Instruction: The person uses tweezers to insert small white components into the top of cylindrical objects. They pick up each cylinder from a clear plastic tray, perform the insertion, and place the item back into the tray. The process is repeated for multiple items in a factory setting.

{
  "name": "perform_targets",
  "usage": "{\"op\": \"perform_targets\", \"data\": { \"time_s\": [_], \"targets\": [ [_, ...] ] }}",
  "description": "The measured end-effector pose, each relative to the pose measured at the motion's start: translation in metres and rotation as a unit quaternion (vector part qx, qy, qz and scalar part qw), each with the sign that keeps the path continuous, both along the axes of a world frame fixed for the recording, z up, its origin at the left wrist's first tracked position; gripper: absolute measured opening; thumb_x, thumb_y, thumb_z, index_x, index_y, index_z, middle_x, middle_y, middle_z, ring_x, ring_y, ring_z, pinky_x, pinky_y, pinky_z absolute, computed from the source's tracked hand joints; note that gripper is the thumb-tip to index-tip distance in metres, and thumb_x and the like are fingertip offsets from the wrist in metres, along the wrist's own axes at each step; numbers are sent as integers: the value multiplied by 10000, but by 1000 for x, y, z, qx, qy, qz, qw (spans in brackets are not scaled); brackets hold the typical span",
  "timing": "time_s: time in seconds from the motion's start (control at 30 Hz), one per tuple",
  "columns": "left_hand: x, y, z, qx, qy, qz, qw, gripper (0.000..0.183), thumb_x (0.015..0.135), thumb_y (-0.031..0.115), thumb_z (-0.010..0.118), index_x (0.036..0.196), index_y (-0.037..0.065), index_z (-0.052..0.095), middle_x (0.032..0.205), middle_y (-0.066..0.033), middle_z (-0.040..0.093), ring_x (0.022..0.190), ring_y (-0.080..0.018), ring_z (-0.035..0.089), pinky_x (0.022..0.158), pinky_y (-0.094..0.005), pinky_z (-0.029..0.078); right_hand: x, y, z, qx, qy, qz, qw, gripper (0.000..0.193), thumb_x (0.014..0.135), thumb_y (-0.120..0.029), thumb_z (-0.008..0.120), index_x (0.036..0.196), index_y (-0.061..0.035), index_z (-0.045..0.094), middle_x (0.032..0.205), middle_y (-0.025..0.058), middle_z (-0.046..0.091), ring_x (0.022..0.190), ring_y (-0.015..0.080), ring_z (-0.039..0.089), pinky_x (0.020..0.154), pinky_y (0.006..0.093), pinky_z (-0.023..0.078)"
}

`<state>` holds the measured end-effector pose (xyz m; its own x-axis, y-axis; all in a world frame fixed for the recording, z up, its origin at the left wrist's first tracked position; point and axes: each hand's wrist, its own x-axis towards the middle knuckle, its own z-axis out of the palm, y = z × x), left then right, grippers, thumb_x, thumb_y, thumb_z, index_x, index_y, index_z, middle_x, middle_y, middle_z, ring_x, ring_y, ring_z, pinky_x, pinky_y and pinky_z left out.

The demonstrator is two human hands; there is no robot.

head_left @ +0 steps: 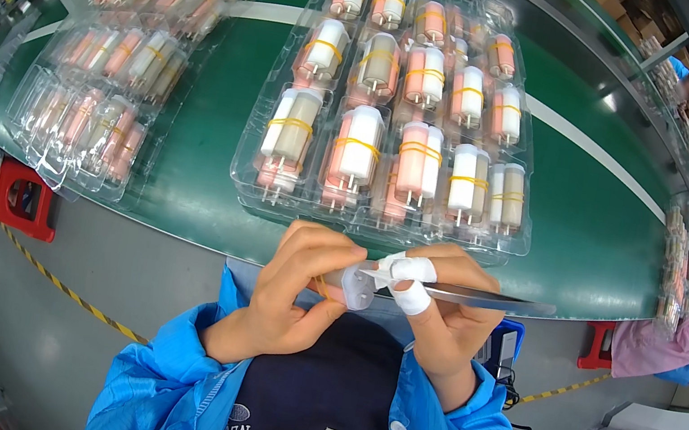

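Resting between both hands, just below the near rim of the clear blister tray, the small white plastic cylinder is sitting close to the person's chest, its end face with two small holes turned toward the camera. It is looking light and rigid, with a smooth, probably slippery skin, so it is likely handling best when pinched around its round body, leaving the end face free. A yellow rubber band is showing at its left side; that band is soft and stretchy.

The left hand is closing its grip around the cylinder, thumb underneath and fingers curled over the top. The right hand, with white tape wrapped on two fingertips, is closing narrowly on a pair of metal tweezers; the tips are pointing at the cylinder and the handle is running out to the right of it.

Above the hands, the blister tray is lying on the green surface, holding rows of white, pink and beige cylinders bundled with yellow bands. To the left of that tray, more covered trays of the same parts are lying. Far right of the tray, another person in pink is sitting by the surface.
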<state>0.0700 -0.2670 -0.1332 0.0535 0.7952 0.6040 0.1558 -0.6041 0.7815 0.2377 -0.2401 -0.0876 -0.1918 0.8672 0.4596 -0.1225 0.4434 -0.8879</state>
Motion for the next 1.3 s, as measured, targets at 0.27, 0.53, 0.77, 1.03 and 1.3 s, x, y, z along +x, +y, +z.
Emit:
{"op": "perform_targets", "data": {
  "time_s": [0.27,0.53,0.77,1.03,1.3],
  "targets": [
    [2,-2,1,-24,-4,3,1000,505,637,-46,670,1131,-17,568,1034,-168,577,900,-297,538,771,-352,438,0,0,-4,-16,9,-2,1000,150,774,16,688,923,9,667,859,132,669,758,175,637,652,274,497],
    [2,-2,0,-20,-5,3,1000,494,647,-34,675,1128,-16,567,1034,-167,577,895,-298,542,775,-358,433,3,2,-3,10,-21,1,1000,158,768,11,691,924,6,669,861,133,670,763,176,639,649,269,496],
    [0,0,-2,-5,3,-4,1000,490,650,-36,678,1125,-15,563,1046,-168,578,909,-302,534,782,-360,439,3,0,-4,-3,-2,3,1000,152,770,9,687,922,10,668,862,138,668,751,180,639,641,270,493],
    [0,2,-4,17,-4,-3,1000,491,637,-56,668,1114,-14,561,1058,-169,583,924,-307,532,778,-357,446,2,1,1,12,-27,13,999,146,772,18,673,917,23,662,842,146,662,738,177,633,632,263,489],
    [0,3,-6,22,1,1,1000,492,628,-59,664,1108,-13,564,1054,-171,580,921,-306,533,780,-360,445,3,2,2,11,-36,16,999,121,778,18,667,899,24,666,839,145,662,726,171,629,624,258,484]
  ]
}}
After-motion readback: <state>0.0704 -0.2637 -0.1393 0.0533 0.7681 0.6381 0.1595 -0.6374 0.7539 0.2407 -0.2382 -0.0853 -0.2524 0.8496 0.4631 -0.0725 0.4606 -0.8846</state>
